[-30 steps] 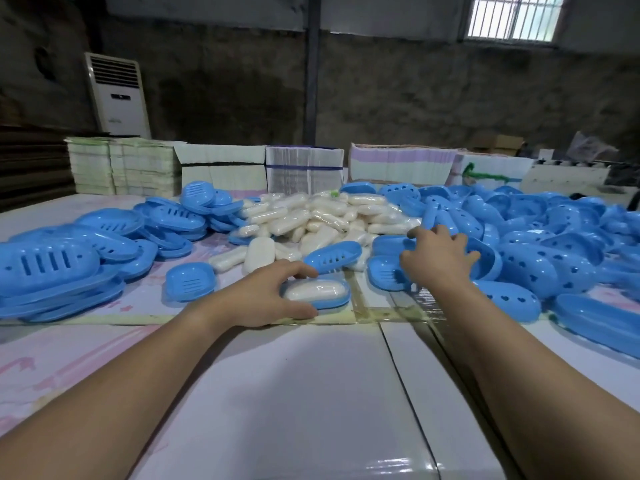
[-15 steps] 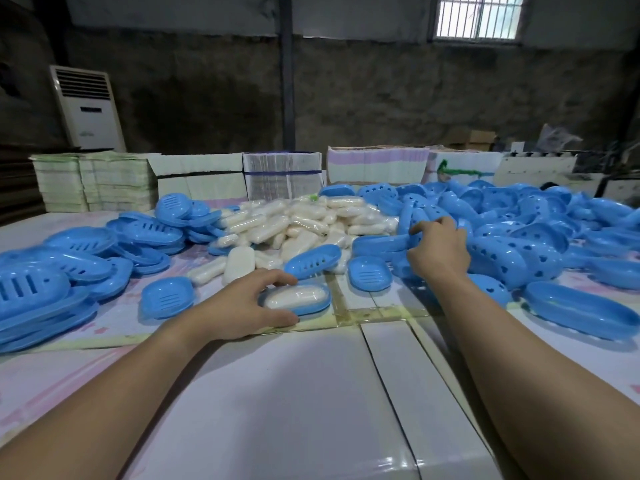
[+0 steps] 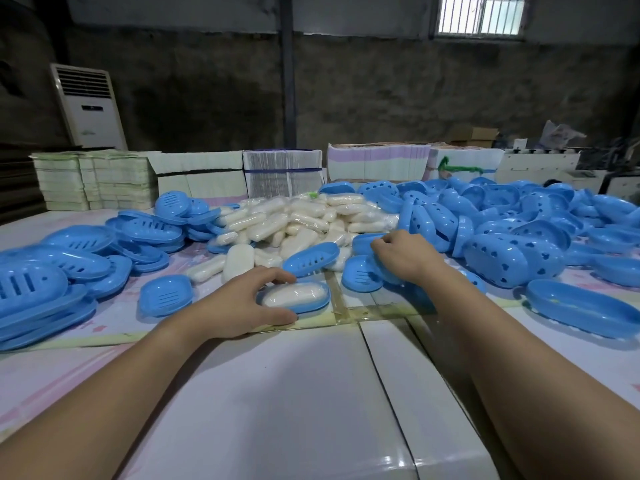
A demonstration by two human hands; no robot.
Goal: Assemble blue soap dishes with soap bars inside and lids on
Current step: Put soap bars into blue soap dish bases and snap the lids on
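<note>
On the white table (image 3: pixel 277 393), near its middle, the left hand (image 3: pixel 239 303) curls thumb and fingers round a blue dish (image 3: pixel 311 303) that holds a wrapped white soap bar (image 3: pixel 294 294); the dish has no lid on it. Right of it, the right hand (image 3: pixel 405 254) reaches among loose blue parts with its fingers bent over the edge of a blue piece (image 3: pixel 363 242); whether it grips that piece cannot be told.

Around the dish: a slotted tray (image 3: pixel 166 294) lies flat just to its left, and a second slotted tray (image 3: pixel 311 258) leans tilted on the soap heap (image 3: pixel 301 220) behind it. A stack of slotted trays (image 3: pixel 52 271) fills the left of the table. A heap of lids with heart-shaped holes (image 3: pixel 512 244) fills the right, with a long open base (image 3: pixel 581 311) at its near edge. The right forearm hides part of that heap.

Surface: glossy white panels with seams, overlaid farther back by pale pink sheets joined with yellowish tape (image 3: pixel 363 311). Bundles of flat cartons (image 3: pixel 284 176) line the far edge.

Room: dark, stained walls, a post (image 3: pixel 287 71), a barred window (image 3: pixel 479 13) at upper right and a standing air conditioner (image 3: pixel 88 105) at left.
</note>
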